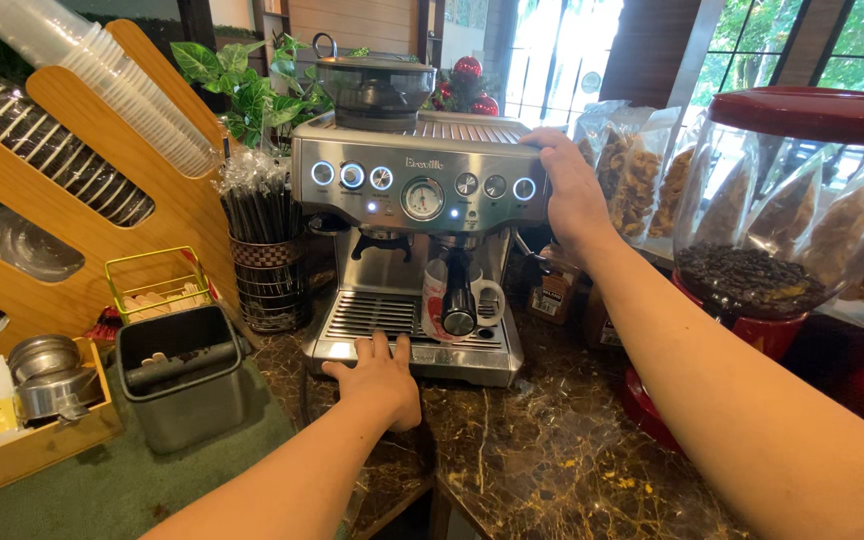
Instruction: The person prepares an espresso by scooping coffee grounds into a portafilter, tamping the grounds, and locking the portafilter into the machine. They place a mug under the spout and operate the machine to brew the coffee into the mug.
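A steel espresso machine (392, 215) stands on the dark marble counter (542, 450). My right hand (572, 190) grips its top right corner, fingers over the edge. My left hand (380, 378) lies flat against the front of the drip tray (372, 322), holding nothing. A white and red mug (437, 300) sits on the tray under the black-handled portafilter (459, 300). A bean hopper (374, 90) tops the machine.
A black knock box (182, 375) sits on a green mat at left, beside a cup of black straws (262, 225) and a wooden rack of cups and lids (102, 130). At right stand a red-based glass jar of coffee beans (782, 230) and snack bags (637, 170).
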